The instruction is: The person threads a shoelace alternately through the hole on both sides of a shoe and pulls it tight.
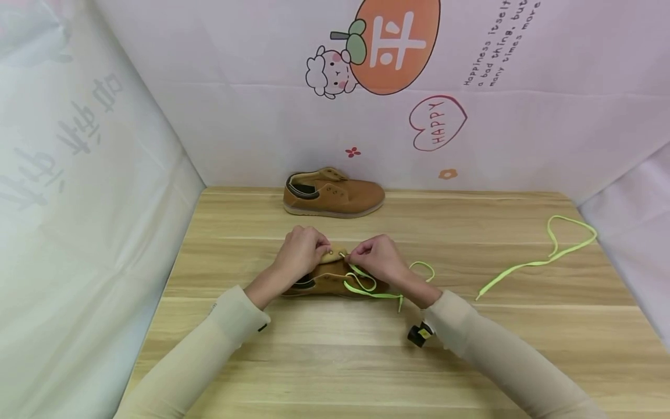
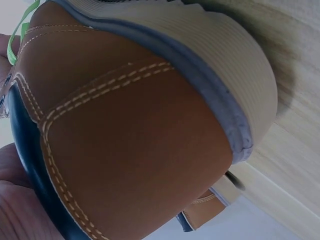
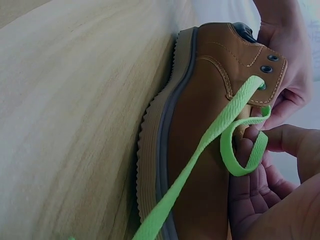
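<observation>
Just beyond the cuffs of two pale sleeves, a brown shoe rests around the middle of the tabletop, heel to the person's left, its toe end partly hidden by the right arm. The left hand is closed in a pinch on the shoe's raised far flap; the right hand pinches a bright green lace between thumb and fingers. In the right wrist view the lace passes through the front eyelet of the near flap, and the two eyelets behind it are bare.

The shoe looks fairly light, with a thick, firm, ridged sole that should sit steadily; its smooth upper seems likely to bend without breaking. The flap edges beside the eyelets look like the best hold. The flat lace appears soft and limp, so it is probably best pinched close to its end. Its slack curls over the shoe beside the right hand and could snag or twist there.

Well to the right lies a second green lace, apart from both shoes and out of the way. Farther back, near a printed white cloth, stands the matching shoe, its visible eyelets unlaced, clear of the hands.
</observation>
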### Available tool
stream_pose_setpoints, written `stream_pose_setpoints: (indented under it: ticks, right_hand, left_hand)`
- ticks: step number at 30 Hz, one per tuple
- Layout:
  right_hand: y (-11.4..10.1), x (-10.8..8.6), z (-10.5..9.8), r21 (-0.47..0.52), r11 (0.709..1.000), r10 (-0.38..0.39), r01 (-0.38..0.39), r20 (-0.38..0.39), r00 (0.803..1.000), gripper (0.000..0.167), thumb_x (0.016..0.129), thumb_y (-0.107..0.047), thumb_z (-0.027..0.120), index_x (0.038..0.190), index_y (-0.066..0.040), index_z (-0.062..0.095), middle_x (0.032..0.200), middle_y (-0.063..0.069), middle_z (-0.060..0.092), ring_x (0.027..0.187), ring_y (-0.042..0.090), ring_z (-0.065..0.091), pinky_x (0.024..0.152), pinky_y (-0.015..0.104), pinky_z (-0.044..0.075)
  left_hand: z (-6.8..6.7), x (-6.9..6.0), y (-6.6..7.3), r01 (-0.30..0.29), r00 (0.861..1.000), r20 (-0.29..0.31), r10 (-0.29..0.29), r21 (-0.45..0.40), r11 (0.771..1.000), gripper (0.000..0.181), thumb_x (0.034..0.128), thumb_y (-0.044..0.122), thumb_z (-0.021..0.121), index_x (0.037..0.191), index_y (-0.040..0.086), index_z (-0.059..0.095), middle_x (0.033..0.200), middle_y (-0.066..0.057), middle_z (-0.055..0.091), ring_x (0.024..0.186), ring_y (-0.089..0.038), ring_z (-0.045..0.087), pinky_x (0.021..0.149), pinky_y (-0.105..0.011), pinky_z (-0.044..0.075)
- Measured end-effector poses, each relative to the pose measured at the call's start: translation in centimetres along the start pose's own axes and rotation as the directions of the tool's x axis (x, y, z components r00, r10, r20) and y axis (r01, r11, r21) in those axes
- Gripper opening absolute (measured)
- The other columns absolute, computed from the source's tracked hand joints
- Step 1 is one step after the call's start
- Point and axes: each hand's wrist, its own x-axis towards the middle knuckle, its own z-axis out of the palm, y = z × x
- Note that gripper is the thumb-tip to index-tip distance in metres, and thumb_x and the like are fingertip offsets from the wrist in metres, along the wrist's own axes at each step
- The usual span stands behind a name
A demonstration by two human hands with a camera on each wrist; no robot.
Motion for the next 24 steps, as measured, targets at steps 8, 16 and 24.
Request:
stream_pose_setpoints:
  ticks: [8,16,24]
  right_hand:
    - [0.1,0.2,0.5,0.014,1.000,0.009,-0.009,-0.015,1.000,0.015,0.090,-0.017,0.081,0.077,-0.009,0.082,0.073,-0.001,0.076,0.070,0.010,0.062,0.068,0.025,0.048]
    - [0.1,0.3,0.9,0.030,0.999,-0.018,0.018,-0.021,1.000,0.016,0.092,-0.015,0.081,0.078,-0.007,0.081,0.077,0.001,0.077,0.067,0.010,0.063,0.066,0.024,0.049]
    - [0.1,0.3,1.1,0.008,0.998,-0.069,0.070,-0.048,0.996,0.017,0.092,-0.016,0.084,0.077,-0.009,0.078,0.070,-0.001,0.074,0.059,0.009,0.056,0.057,0.023,0.043]
  left_hand:
    - [0.1,-0.1,0.1,0.001,1.000,0.008,-0.001,-0.001,1.000,0.008,0.0972,0.011,0.078,0.097,0.006,0.085,0.102,-0.008,0.081,0.093,-0.024,0.076,0.083,-0.040,0.061]
    - [0.1,-0.2,0.0,0.004,1.000,0.020,-0.004,0.003,1.000,0.009,0.0976,0.011,0.078,0.096,0.007,0.085,0.100,-0.007,0.081,0.092,-0.023,0.075,0.085,-0.041,0.061]
    - [0.0,-0.2,-0.1,0.002,1.000,0.019,-0.002,-0.007,1.000,0.009,0.0976,0.013,0.078,0.094,0.008,0.084,0.094,-0.005,0.081,0.080,-0.018,0.071,0.077,-0.038,0.059]
